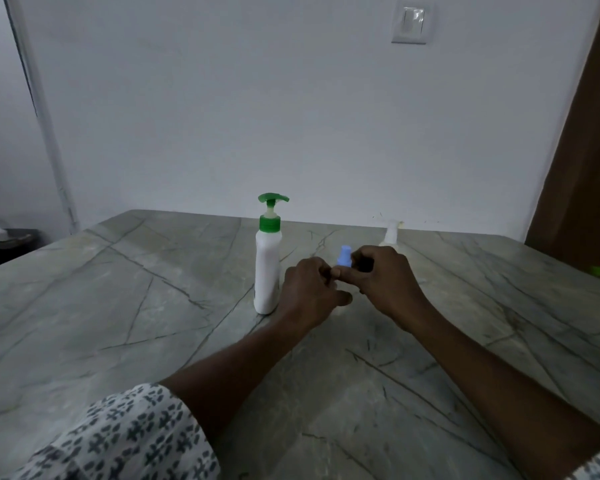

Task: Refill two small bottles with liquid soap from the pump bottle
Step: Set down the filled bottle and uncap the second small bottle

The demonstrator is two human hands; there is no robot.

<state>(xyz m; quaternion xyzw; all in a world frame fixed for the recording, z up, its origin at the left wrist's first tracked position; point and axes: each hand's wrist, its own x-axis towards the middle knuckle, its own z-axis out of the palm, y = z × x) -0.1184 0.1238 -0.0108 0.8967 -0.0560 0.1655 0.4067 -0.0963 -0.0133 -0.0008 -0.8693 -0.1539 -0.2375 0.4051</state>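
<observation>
Blue bottle pinched well inside the counter edges.
Left grip and right grip both hold it; a slipping twist could drop it or topple the pump bottle beside.

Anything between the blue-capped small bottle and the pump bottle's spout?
Nothing separate visible. The small bottle, held by the left hand and right hand, sits just right of the pump bottle, whose spout points toward it. Only the left hand itself lies between them. The blue cap is on.
</observation>
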